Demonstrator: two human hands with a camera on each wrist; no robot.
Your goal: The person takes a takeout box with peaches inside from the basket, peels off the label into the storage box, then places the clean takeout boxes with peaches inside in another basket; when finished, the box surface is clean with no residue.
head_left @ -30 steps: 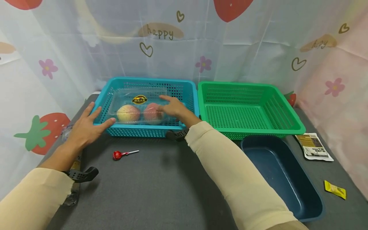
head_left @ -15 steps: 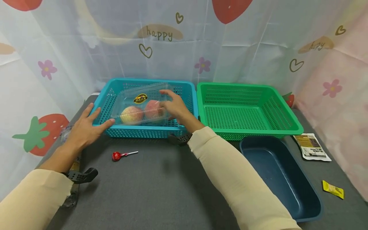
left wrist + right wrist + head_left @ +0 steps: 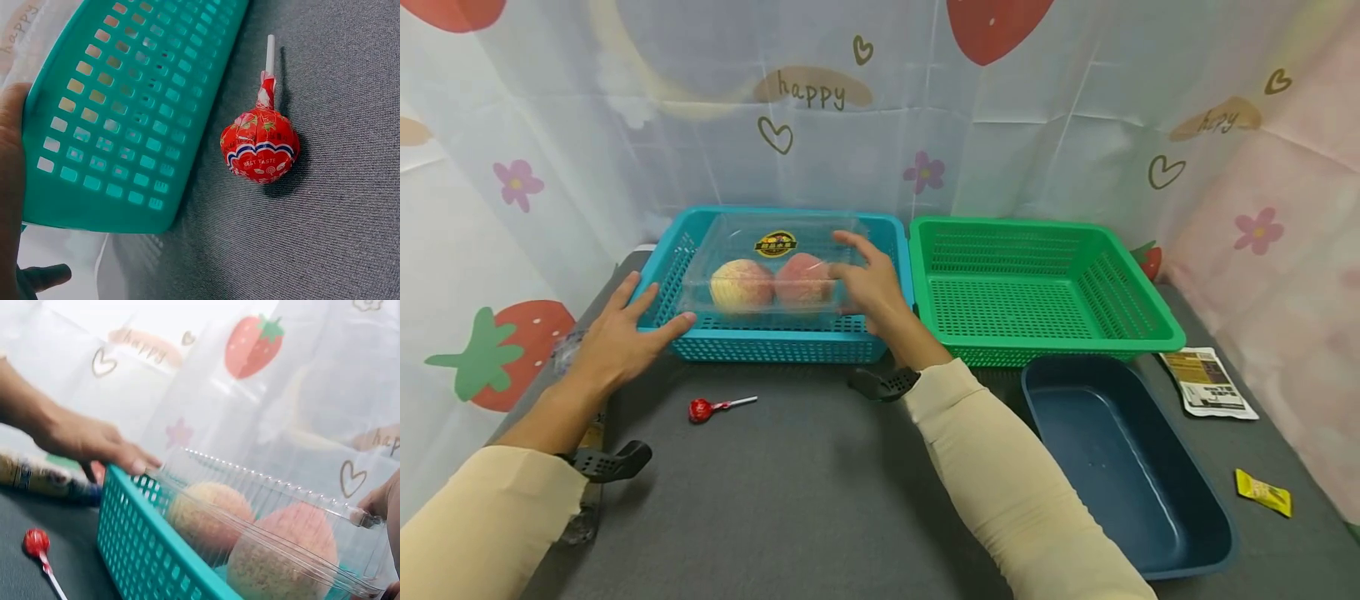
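A clear plastic fruit box (image 3: 722, 233) with a gold-and-black label holds two peaches, one yellowish (image 3: 741, 286) and one pinker (image 3: 805, 279). My right hand (image 3: 876, 287) grips the box by its right end, thumb and fingers bent round it. In the head view the box overlaps the blue basket (image 3: 775, 346); the right wrist view shows it at the level of the rim. My left hand (image 3: 621, 346) lies with fingers spread on the basket's left front corner, touching the rim. A red lollipop (image 3: 259, 147) lies on the cloth in front of the basket.
A green basket (image 3: 1052, 343) stands right of the blue one. Before it is a dark blue tub (image 3: 1120, 467). A white-and-brown packet (image 3: 1210, 383) and a yellow wrapped sweet (image 3: 1262, 493) lie at the right. A long wrapped package (image 3: 50, 478) lies under the left arm.
My right hand has taken hold of the fruit box and raised it; it tilted, right end up, then came nearly level. My left hand has stayed at the basket corner.
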